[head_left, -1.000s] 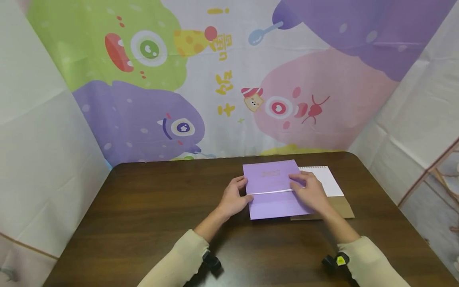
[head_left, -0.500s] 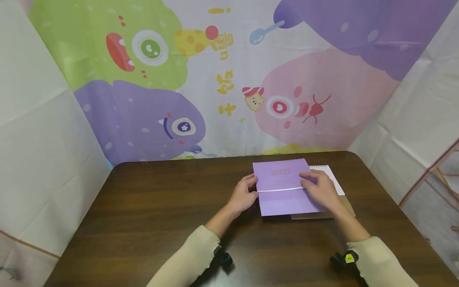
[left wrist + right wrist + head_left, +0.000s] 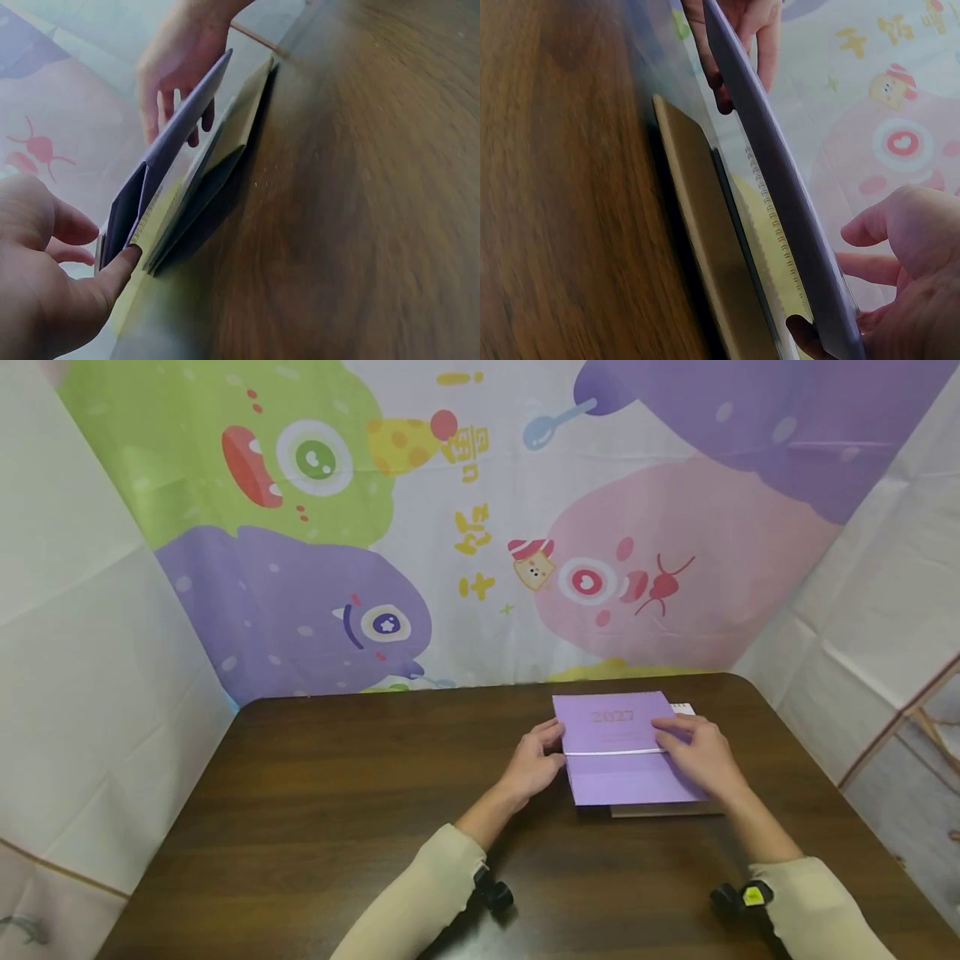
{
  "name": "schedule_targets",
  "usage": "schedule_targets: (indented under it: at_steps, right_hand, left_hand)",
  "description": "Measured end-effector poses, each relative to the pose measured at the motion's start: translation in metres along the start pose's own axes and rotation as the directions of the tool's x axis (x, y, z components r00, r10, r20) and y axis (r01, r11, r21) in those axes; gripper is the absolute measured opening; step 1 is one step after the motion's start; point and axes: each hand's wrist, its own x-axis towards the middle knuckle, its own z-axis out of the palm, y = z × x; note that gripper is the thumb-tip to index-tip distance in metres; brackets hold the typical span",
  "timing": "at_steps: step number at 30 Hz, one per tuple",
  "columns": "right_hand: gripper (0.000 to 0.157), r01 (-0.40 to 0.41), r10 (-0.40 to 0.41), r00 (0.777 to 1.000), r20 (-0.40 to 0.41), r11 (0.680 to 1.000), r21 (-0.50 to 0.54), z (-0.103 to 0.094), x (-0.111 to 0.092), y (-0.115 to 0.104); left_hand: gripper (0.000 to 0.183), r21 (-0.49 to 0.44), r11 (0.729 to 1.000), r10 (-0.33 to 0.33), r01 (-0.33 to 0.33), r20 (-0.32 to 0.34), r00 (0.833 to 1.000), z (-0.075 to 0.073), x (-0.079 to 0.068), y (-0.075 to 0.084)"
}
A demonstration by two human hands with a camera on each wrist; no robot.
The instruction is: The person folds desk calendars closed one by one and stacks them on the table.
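A purple desk calendar (image 3: 626, 783) marked 2027, with a white band across it, is held between both hands. My left hand (image 3: 534, 764) pinches its left edge between thumb and fingers. At the right edge, my right hand (image 3: 705, 758) grips it, some fingers underneath. Below lies a second spiral-bound calendar with a brown base (image 3: 697, 180) and white pages, mostly covered in the head view. Both wrist views show a gap between the two calendars. Folded purple panels (image 3: 154, 169) and a spiral binding show at the held calendar's side.
The dark wooden table (image 3: 360, 810) stretches to the left and front. A cloth backdrop (image 3: 480, 635) with cartoon monsters hangs behind its far edge. Pale cloth walls (image 3: 97, 635) stand at both sides.
Both hands have moved right with the purple calendar, bringing it over the brown-based calendar, which is now covered far more. The 2027 print has become readable.
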Motion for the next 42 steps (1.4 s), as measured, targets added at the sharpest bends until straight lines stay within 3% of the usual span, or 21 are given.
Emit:
schedule_targets:
  at_steps: [20,33,42]
  right_hand:
    - [0.040,-0.059,0.058,0.998,-0.030,0.998,-0.035,-0.023,0.003,0.023]
    - [0.040,-0.061,0.059,0.997,-0.041,0.997,-0.053,-0.028,0.002,0.036]
    - [0.038,-0.042,0.038,0.998,-0.047,0.997,-0.067,-0.028,0.002,0.041]
  left_hand:
    - [0.067,-0.037,0.999,-0.036,0.036,0.007,0.999,0.036,0.017,0.005]
    - [0.067,-0.095,0.994,-0.041,0.045,0.043,0.998,0.048,0.019,0.007]
    - [0.071,-0.057,0.997,-0.056,0.058,0.039,0.998,0.053,0.018,0.008]
